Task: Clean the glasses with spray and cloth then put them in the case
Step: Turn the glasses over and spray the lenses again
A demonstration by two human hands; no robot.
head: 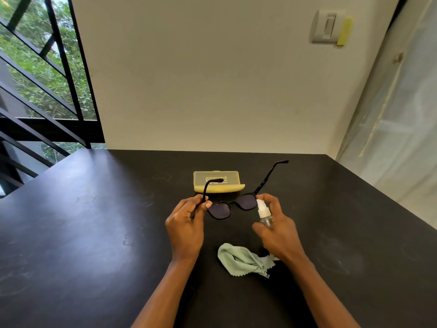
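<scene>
Black and matte, the tabletop is set against a pale wall, with a barred window seen at the far left. Left of centre, one temple of the dark-lensed glasses is pinched by the left hand, the frame being held above the tabletop just in front of the closed yellow case. Further right, a small clear spray bottle is gripped by the right hand with its white nozzle close to the right lens, while a crumpled green cloth is left lying on the tabletop between the wrists.
</scene>
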